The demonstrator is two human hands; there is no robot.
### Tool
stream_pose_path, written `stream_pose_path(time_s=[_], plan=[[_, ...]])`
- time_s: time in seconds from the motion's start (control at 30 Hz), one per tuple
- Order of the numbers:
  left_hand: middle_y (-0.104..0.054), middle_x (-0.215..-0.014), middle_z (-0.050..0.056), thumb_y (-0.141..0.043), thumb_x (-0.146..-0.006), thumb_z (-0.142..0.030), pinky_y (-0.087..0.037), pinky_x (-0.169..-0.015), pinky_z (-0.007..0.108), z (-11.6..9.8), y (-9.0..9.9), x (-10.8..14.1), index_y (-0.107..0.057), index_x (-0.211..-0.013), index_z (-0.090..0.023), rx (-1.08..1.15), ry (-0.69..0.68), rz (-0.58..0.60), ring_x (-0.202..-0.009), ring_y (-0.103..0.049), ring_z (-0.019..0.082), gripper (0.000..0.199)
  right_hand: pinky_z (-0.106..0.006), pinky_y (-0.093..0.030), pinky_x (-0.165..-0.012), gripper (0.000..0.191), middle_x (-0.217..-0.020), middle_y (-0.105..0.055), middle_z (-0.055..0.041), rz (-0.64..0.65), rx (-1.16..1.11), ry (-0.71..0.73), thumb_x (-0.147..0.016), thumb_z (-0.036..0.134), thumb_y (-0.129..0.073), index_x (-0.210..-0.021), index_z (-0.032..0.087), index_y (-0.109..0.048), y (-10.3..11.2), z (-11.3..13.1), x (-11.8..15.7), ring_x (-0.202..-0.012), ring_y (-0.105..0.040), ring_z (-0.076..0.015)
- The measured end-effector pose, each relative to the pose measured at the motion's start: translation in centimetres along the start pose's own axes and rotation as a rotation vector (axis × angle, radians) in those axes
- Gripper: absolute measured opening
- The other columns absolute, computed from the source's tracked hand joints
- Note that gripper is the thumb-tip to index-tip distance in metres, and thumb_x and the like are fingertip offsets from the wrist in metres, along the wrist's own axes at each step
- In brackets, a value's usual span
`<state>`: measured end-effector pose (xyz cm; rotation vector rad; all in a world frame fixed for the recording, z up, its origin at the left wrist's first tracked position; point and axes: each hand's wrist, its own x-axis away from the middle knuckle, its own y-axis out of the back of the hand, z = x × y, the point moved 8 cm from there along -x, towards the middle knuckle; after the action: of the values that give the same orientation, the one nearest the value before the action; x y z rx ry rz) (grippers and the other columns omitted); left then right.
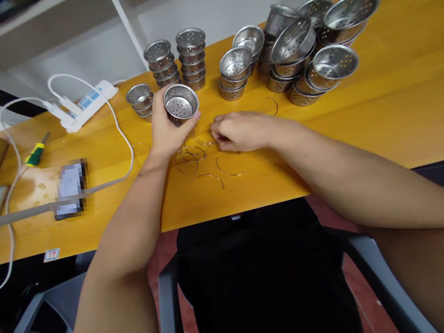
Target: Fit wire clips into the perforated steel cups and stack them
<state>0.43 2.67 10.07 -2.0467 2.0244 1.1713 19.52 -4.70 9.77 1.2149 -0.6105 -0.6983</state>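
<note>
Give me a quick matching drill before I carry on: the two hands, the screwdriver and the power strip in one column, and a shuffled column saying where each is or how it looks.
Column one
1. Left hand
2. Right hand
3. Screwdriver
4. Power strip

Column two
A. White, with plugs in it
B. Fingers drawn together beside thin curved wires
C. Around a perforated metal cup
D. Green and yellow handle, lying on the table

Right pairs: 1-C, 2-B, 3-D, 4-A
</note>
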Motion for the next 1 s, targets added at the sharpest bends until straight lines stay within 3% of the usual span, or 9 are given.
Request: stream_pose_path(time_s=[0.13,0.27,0.37,0.5,0.67,0.77,0.87,1.0], plan=[[-0.068,-0.168,0.014,-0.112,-0.091,-0.062,-0.05,-0.153,0.061,3.3,-0.6,-0.9,-0.053,-0.164,-0.032,0.043,-0.193,-0.031,-0.169,-0.068,0.044,0.098,-0.043,-0.055,-0.085,0.014,-0.104,-0.081,-0.0089,-0.229,-0.172,0.029,-0.108,0.012,-0.072,-0.113,0.024,-0.07,1.1,-1.6,-0.2,-0.091,-0.075,-0.031],[-0.066,-0.163,0.014,-0.11,-0.09,-0.073,-0.053,-0.149,0.063,6.2,-1.6,-1.8,-0.047,-0.165,-0.034,0.154,-0.352,-0.027,-0.162,-0.07,0.043,0.105,-0.047,-0.062,-0.095,0.008,-0.105,-0.079,-0.0087,-0.443,-0.316,0.087,-0.113,0.023,-0.074,-0.116,0.026,-0.067,2.0,-3.0,0.0,-0.095,-0.074,-0.0312],[-0.067,-0.159,0.013,-0.107,-0.088,-0.083,-0.056,-0.145,0.064,7.0,-1.7,-1.9,-0.046,-0.164,-0.034,0.168,-0.379,-0.037,-0.156,-0.073,0.042,0.11,-0.049,-0.067,-0.094,0.017,-0.104,-0.076,-0.0078,-0.574,-0.459,0.108,-0.122,0.042,-0.075,-0.119,0.028,-0.066,2.0,-4.0,-0.2,-0.096,-0.074,-0.0316],[-0.066,-0.156,0.013,-0.104,-0.083,-0.093,-0.057,-0.142,0.065,6.8,-1.5,-1.7,-0.045,-0.162,-0.033,0.193,-0.41,-0.057,-0.15,-0.074,0.041,0.116,-0.046,-0.069,-0.075,0.043,-0.104,-0.073,-0.0076,-0.71,-0.697,0.142,-0.125,0.072,-0.073,-0.124,0.029,-0.067,1.2,-5.6,-1.2,-0.082,-0.074,-0.0278],[-0.067,-0.156,0.013,-0.1,-0.085,-0.097,-0.059,-0.14,0.064,6.8,-1.9,-1.7,-0.049,-0.165,-0.035,0.294,-0.431,-0.008,-0.151,-0.074,0.04,0.114,-0.043,-0.069,-0.064,0.064,-0.105,-0.075,-0.0072,-0.787,-0.902,0.185,-0.115,0.093,-0.076,-0.134,0.032,-0.071,0.8,-6.9,-2.1,-0.072,-0.075,-0.0239],[-0.069,-0.158,0.013,-0.098,-0.085,-0.1,-0.062,-0.135,0.064,6.3,-2.4,-1.5,-0.053,-0.167,-0.036,0.352,-0.436,0.072,-0.148,-0.075,0.04,0.113,-0.042,-0.069,-0.062,0.069,-0.103,-0.075,-0.0071,-0.808,-0.953,0.198,-0.11,0.097,-0.081,-0.129,0.031,-0.072,1.1,-6.8,-2.1,-0.07,-0.075,-0.0231],[-0.067,-0.164,0.014,-0.097,-0.085,-0.1,-0.067,-0.13,0.064,5.9,-3.1,-1.0,-0.052,-0.17,-0.039,0.388,-0.378,0.158,-0.15,-0.074,0.041,0.114,-0.039,-0.065,-0.056,0.07,-0.097,-0.072,-0.0052,-0.775,-0.99,0.185,-0.108,0.097,-0.084,-0.124,0.03,-0.07,1.1,-6.4,-2.2,-0.065,-0.072,-0.0212],[-0.068,-0.159,0.011,-0.099,-0.085,-0.098,-0.076,-0.111,0.057,5.1,-3.8,-0.1,-0.054,-0.167,-0.042,0.491,-0.331,0.252,-0.139,-0.078,0.038,0.11,-0.036,-0.061,-0.052,0.062,-0.086,-0.069,-0.0009,-0.704,-1.033,0.146,-0.109,0.086,-0.09,-0.122,0.03,-0.067,0.6,-5.5,-2.2,-0.059,-0.068,-0.0197]])
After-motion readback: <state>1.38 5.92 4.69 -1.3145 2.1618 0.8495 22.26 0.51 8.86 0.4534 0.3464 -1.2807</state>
